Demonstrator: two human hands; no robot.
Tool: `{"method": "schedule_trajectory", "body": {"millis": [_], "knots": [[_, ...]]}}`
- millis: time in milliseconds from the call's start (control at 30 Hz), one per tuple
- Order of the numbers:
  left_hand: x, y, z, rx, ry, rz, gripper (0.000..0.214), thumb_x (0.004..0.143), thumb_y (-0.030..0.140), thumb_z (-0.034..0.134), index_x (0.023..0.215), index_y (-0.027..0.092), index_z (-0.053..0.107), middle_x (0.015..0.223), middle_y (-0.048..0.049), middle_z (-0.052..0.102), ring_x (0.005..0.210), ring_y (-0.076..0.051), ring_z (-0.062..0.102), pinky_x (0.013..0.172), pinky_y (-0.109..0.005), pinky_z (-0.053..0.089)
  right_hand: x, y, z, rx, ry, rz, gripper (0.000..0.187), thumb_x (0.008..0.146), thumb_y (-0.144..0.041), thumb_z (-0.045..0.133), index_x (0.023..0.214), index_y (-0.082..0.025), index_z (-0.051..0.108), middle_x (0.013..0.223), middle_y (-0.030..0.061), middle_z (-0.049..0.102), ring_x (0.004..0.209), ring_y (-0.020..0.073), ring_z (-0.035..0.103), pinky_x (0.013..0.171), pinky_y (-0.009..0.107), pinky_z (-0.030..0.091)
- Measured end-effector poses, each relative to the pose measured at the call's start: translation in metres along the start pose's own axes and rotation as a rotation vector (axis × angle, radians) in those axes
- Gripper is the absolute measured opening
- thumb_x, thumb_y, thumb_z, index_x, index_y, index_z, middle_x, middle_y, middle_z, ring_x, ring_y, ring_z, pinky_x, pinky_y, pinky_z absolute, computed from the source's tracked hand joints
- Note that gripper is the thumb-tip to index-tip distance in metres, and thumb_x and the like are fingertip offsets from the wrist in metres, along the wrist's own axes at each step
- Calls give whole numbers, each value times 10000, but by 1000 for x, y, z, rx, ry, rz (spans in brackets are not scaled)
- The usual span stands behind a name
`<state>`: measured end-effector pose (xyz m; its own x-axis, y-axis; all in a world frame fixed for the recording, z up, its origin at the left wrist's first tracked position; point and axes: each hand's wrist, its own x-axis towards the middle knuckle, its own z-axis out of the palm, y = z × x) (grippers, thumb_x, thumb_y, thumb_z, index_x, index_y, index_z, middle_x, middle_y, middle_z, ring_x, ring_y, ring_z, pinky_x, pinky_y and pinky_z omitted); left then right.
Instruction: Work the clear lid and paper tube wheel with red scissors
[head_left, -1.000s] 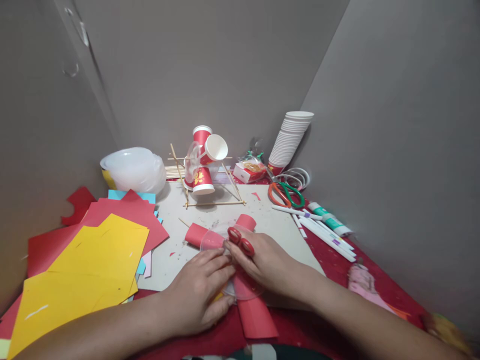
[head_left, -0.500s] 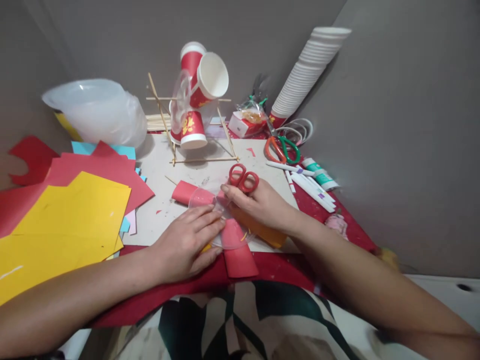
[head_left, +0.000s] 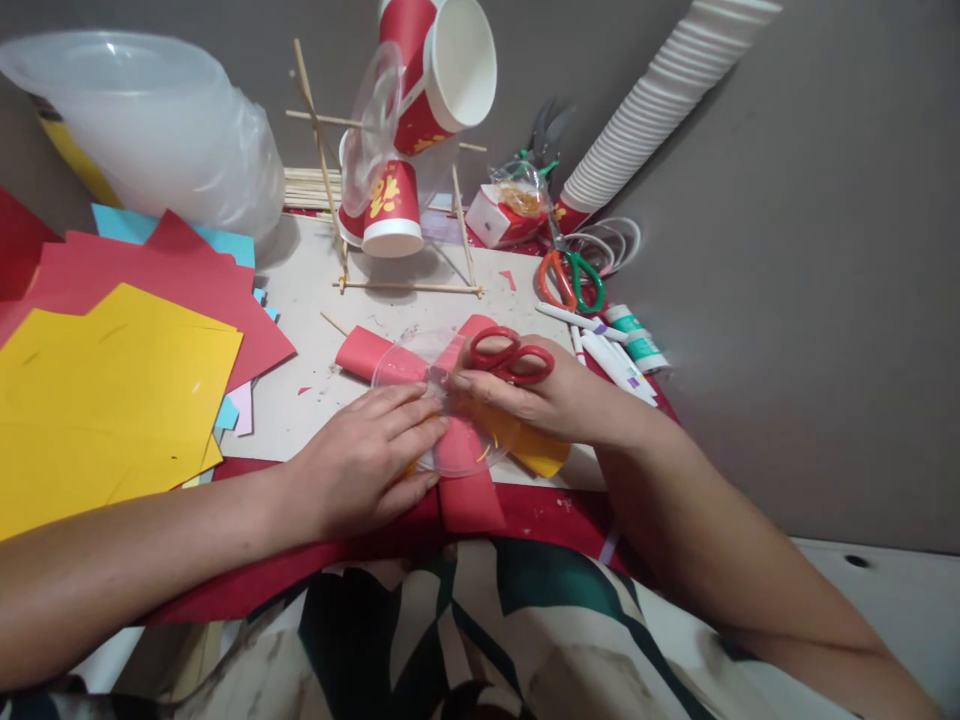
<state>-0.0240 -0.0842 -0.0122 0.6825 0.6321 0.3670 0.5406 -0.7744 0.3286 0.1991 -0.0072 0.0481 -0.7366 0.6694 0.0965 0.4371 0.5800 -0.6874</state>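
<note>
A clear round plastic lid [head_left: 424, 347] lies on the board in front of me, with red paper strips [head_left: 470, 495] and a yellow-orange paper piece [head_left: 544, 450] radiating out from around it. My left hand [head_left: 379, 440] rests on the lid's near left side, fingers stretched out flat together. In my right hand [head_left: 536, 390] are red-handled scissors [head_left: 510, 357], gripped in a fist with the loops upward. The blades point down toward the lid's middle, and the hand hides them. A thin stick [head_left: 334, 322] pokes out beyond the left red strip.
Behind stands a stick frame [head_left: 409, 288] carrying red paper cups [head_left: 394, 205]. Coloured paper sheets [head_left: 112, 400] and a plastic bowl [head_left: 157, 130] are at left. At right are orange-and-green scissors [head_left: 574, 280], white markers [head_left: 611, 360], a glue bottle [head_left: 637, 338] and a leaning cup stack [head_left: 652, 115].
The view has moved closer and tilted down. The scissors' loops have turned and shifted slightly right with my right hand. My left hand stays on the lid.
</note>
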Motion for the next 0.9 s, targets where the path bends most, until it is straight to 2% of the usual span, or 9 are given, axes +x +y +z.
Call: {"method": "schedule_trajectory", "body": {"millis": [167,267,367,467,600,733,833,900], "knots": [[1,1,1,-35,5,-16,411,998,323,508,1294,71,643,1391,-195,639,1365,-336,535,1149,-529,449,-3,-9,24,-79,273,135,342,964,-308,512,646,-220,426,554,-44,380,520,95,369,498,228,357],[2,2,2,-55,3,-18,415,995,320,509,1302,68,633,1406,-201,625,1378,-334,522,1161,-529,431,-4,-12,31,-116,345,150,361,975,-302,518,641,-220,408,537,-48,386,495,86,347,475,230,327],[2,3,3,-43,7,-18,417,985,324,525,1299,73,633,1414,-195,623,1376,-334,527,1156,-523,435,-4,-11,24,-143,275,99,348,992,-338,515,671,-211,473,583,-20,485,549,101,442,519,229,385],[1,3,5,-19,14,-26,419,974,334,541,1289,78,641,1412,-187,628,1366,-339,540,1156,-508,437,-1,-4,10,-113,125,1,306,997,-359,517,743,-196,570,683,11,589,646,124,544,585,239,446],[0,3,8,-18,38,-22,430,972,340,540,1297,78,639,1398,-175,639,1363,-344,540,1159,-500,434,7,3,-7,-76,-101,-71,288,1010,-340,504,799,-184,624,748,10,615,687,121,579,633,238,472],[1,3,8,-20,42,-20,421,975,338,536,1283,73,648,1375,-175,653,1340,-344,557,1152,-504,439,16,0,-17,-72,-266,-58,294,1014,-391,505,832,-200,636,820,14,669,765,139,623,724,251,501],[2,3,7,-30,41,-32,412,970,331,539,1268,71,656,1352,-182,663,1333,-341,560,1143,-506,447,18,-5,-16,-53,-320,-50,255,1006,-382,519,853,-209,626,832,6,686,757,135,624,729,246,499],[2,4,7,-34,38,-44,398,965,336,542,1246,84,669,1333,-173,674,1331,-330,560,1146,-495,445,15,-8,-9,-66,-267,-43,246,993,-361,538,809,-207,593,778,-1,659,702,124,593,689,238,486]]}}
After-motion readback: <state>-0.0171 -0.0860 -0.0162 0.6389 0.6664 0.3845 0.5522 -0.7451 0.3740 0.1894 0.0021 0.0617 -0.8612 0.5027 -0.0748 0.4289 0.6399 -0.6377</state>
